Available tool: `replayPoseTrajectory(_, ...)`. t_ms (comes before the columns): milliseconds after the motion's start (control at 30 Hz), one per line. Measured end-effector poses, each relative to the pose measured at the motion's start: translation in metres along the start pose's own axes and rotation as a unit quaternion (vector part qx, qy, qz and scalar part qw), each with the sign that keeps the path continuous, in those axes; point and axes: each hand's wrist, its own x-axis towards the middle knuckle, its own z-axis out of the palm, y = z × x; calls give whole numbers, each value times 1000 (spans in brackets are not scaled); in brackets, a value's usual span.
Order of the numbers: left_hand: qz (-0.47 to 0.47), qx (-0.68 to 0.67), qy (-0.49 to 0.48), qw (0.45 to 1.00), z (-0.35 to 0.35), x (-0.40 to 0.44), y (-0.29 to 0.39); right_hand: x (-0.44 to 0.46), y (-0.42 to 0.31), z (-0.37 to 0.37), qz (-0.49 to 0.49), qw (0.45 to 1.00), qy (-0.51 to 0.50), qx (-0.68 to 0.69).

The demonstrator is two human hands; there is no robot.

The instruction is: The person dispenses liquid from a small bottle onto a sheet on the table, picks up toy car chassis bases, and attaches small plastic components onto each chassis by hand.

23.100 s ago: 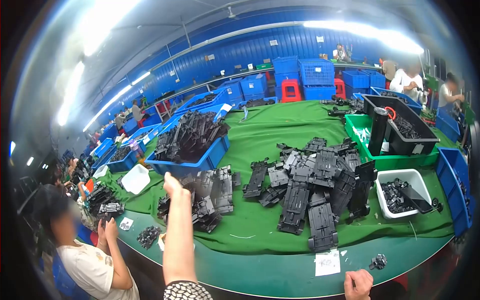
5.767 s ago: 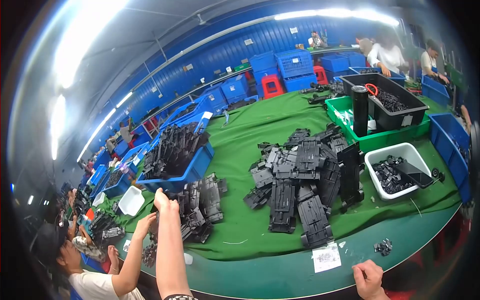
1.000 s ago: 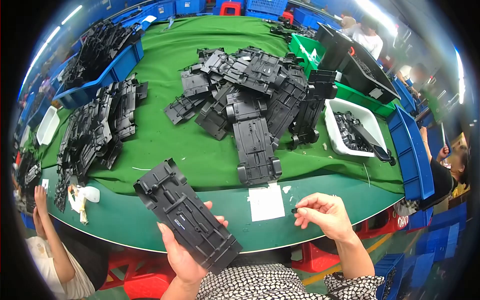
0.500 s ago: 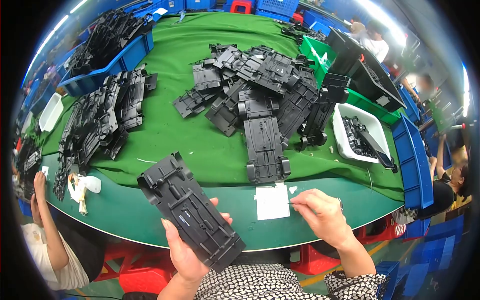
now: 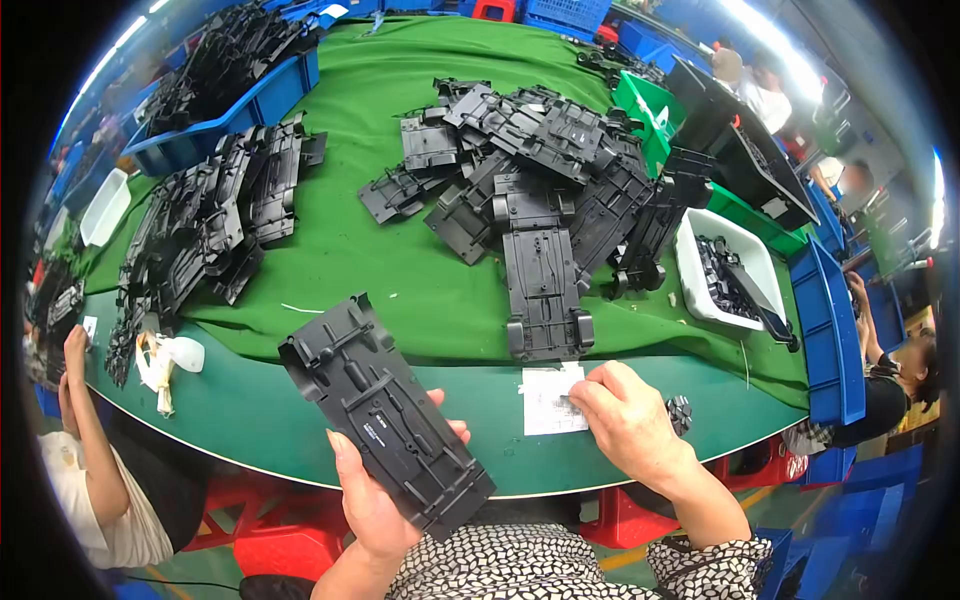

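My left hand grips a black moulded plastic chassis plate by its long edges, thumb on the near side and fingers on the far side. The plate is tilted, ribbed side up, with small white lettering in the middle. My right hand is pinched over the right edge of a white paper sheet with faint printed marks. Something thin and dark seems to show at its fingertips, too small to name. Just right of that hand lies a small black part.
A large pile of black plates covers the green cloth; another stack stands left. White tub of black parts and blue bin at right. Filled blue bin far left. Other people sit at both sides.
My right hand has moved slightly left and up, over the paper's edge. The small black part beside it has come into sight. My left hand still holds the plate, almost unmoved.
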Motion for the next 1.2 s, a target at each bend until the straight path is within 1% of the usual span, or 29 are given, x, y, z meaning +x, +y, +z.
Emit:
replayPoseTrajectory(133,-1,-3,-1,1000,-1,0,1,1,-3,0,-11,1000,-12,26)
replayPoseTrajectory(233,2,4,5,1000,0,0,2,2,-2,-1,0,1000,-12,1)
replayPoseTrajectory(433,5,14,15,1000,3,0,2,3,-6,3,-30,999,-1,36)
replayPoseTrajectory(533,6,15,10,1000,3,1,3,4,-5,-2,-7,999,22,37)
replayPoseTrajectory(567,8,18,1,1000,1,1,3,4,-6,-5,48,994,6,101)
replayPoseTrajectory(633,6,11,-10,1000,0,3,3,3,-7,-13,158,961,-23,226)
replayPoseTrajectory(667,3,2,-10,1000,2,4,3,0,-1,-7,213,919,-15,331)
replayPoseTrajectory(700,-1,-8,-11,1000,3,4,3,-1,2,-6,260,876,-25,406)
replayPoseTrajectory(767,0,-14,-4,1000,6,6,2,-2,7,-8,343,765,-47,542)
replayPoseTrajectory(900,6,-12,-12,1000,10,8,1,-5,10,-8,364,679,-45,635)
replayPoseTrajectory(1000,5,-12,-10,1000,12,8,0,-6,10,-10,365,657,-42,659)
replayPoseTrajectory(1100,7,-8,0,1000,15,7,0,-10,14,-5,365,685,-40,630)
replayPoseTrajectory(1133,6,-4,3,1000,15,6,-1,-10,12,-4,274,819,4,505)
replayPoseTrajectory(1167,6,-1,6,1000,15,6,-1,-8,9,-2,171,917,48,358)
replayPoseTrajectory(1200,5,3,10,1000,15,5,-2,-8,7,0,62,975,89,195)
